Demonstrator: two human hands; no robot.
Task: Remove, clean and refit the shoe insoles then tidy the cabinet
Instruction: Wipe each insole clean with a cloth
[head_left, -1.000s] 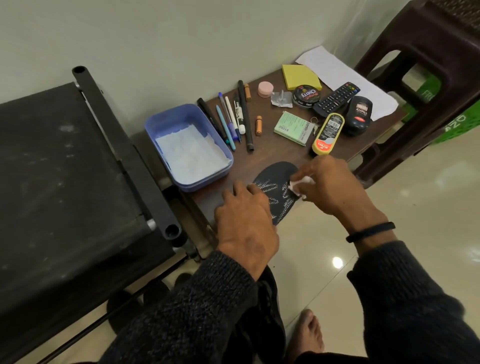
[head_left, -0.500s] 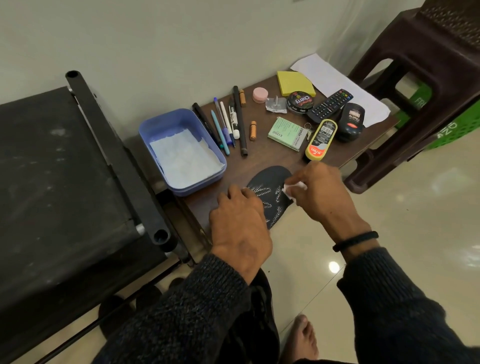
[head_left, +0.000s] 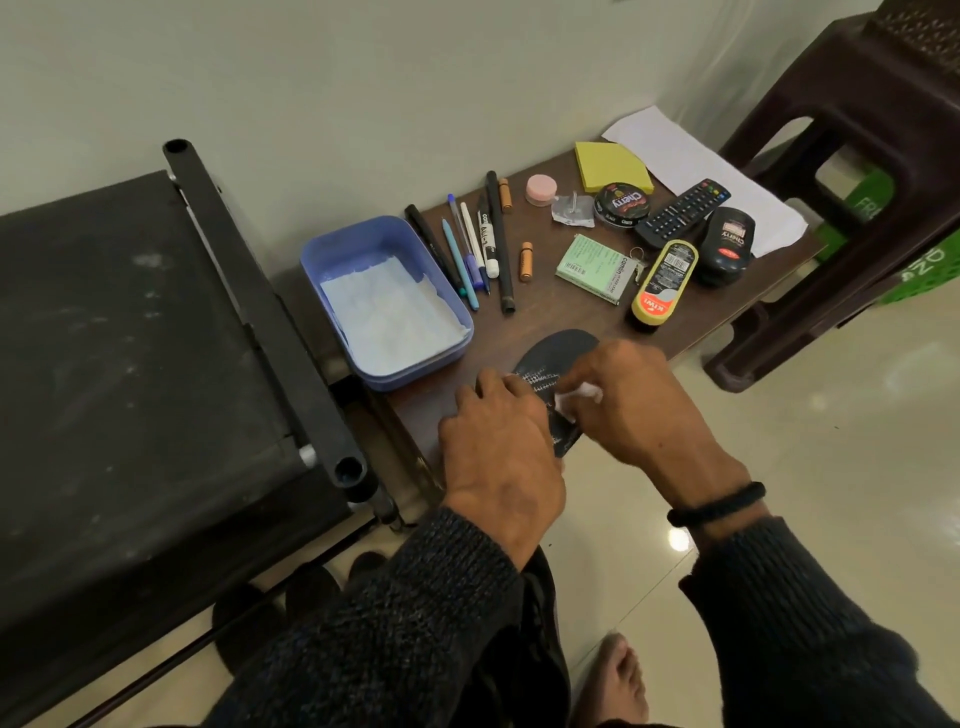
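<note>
Dim, even indoor light; lamp glare on glossy floor (head_left: 678, 539); soft focus; wide-angle bending at edges

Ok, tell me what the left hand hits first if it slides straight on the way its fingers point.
Probably the blue tub. The left hand rests on the dark insole, fingers pointing up and slightly left, toward the tub's near corner; it might instead just clear that corner and reach the pens.

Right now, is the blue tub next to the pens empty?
No. The blue tub holds white paper that covers most of its floor.
</note>
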